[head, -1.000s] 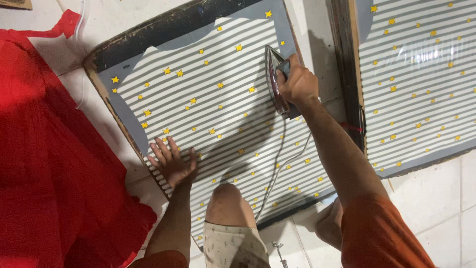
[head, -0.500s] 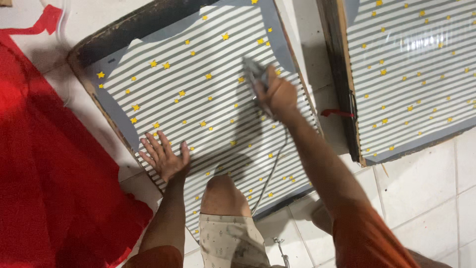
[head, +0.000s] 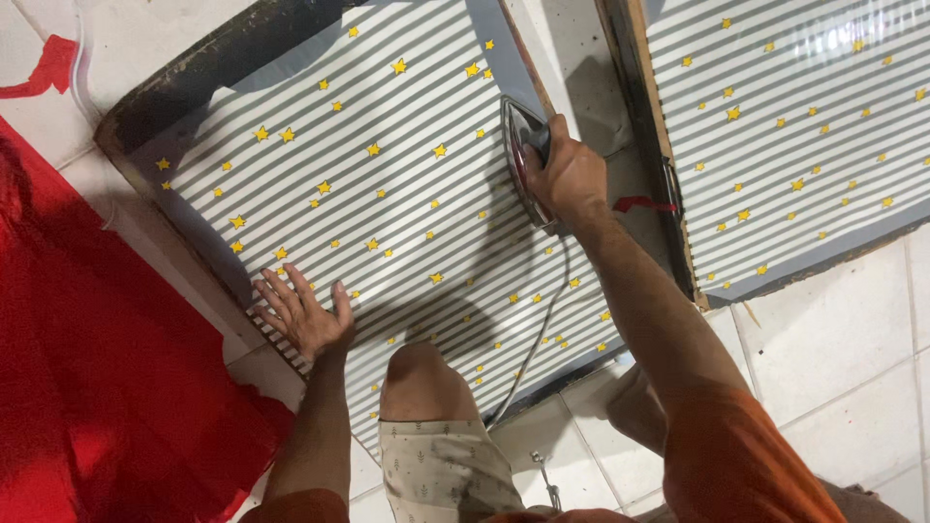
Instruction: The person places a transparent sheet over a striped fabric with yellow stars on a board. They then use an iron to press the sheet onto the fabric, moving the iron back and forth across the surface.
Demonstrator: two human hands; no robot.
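— Start at the left. What's there?

— A big sheet of red cloth spread on the tiled floor, just beside the near panel. Nothing is touching it.

— And the left hand?

— The left hand lies flat, fingers spread wide, on the lower left corner of the striped fabric with yellow stars. It holds nothing; it is pressing the fabric down onto the wooden board beneath, whose dark edge shows along the top.

— Moving across?

— The person's bare knee rests on the near edge of that fabric. A grey cord runs up past it to the iron.

— So the right hand has the iron?

— Yes. The right hand is closed around its handle, and the iron sits at the right edge of the fabric, tilted onto its side more than lying flat, as far as I can tell.

— Which step would you call this?

— I judge it to be pressing the fabric smooth along the right border, the other hand keeping it taut.

— And the next move?

— It calls for the soleplate to sit flat and the cord to stay clear of it.

— Further right?

— A second covered panel in the same pattern, apart from the first, with a red scrap in the gap.
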